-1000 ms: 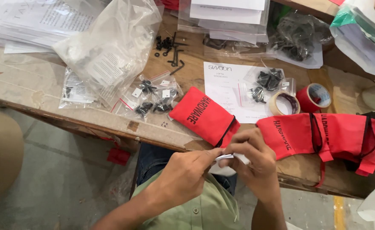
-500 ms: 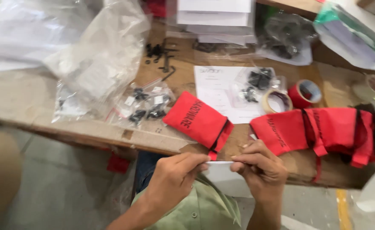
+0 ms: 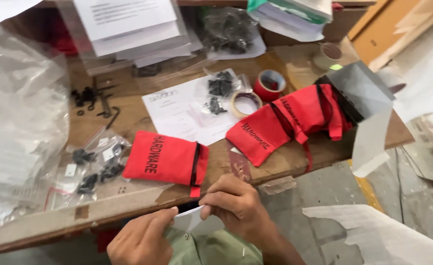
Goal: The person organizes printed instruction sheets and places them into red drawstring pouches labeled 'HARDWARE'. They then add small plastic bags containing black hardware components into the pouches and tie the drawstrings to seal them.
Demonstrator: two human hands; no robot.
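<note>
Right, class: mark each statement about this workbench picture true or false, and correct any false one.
1. Both hands, left hand and right hand, pinch a small clear plastic bag. True.
2. A red pouch lies flat near the table edge. True.
3. The red tape roll stands on the floor. False: it sits on the table.
4. The red pouch is blue. False: red with black trim.

Wooden bench (image 3: 133, 115): red pouches (image 3: 166, 158), tape rolls (image 3: 269, 84), papers (image 3: 187, 110).
</note>
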